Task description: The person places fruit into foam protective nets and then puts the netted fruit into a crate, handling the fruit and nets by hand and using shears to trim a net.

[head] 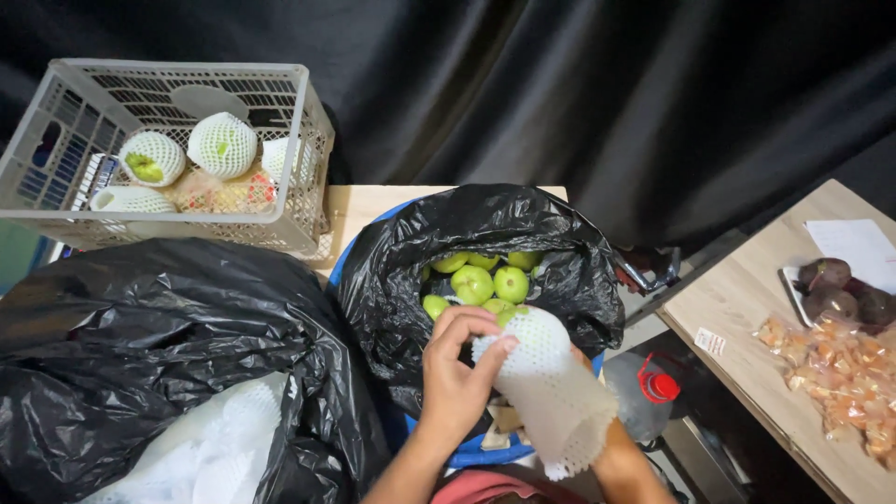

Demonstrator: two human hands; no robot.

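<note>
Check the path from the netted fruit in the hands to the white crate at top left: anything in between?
Nothing solid rises in that line. The foam net sleeve, held by the left hand, sits over the bucket bag of green fruit. Toward the crate lie only that bag's rim and bare tabletop. The right hand is hidden inside the sleeve.

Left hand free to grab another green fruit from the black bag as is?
Probably yes. The left hand sits at the near rim of the open black bag, with the green fruit exposed just beyond it and nothing between. But its fingers are on the white foam net, so they'd need to let go first.
</note>
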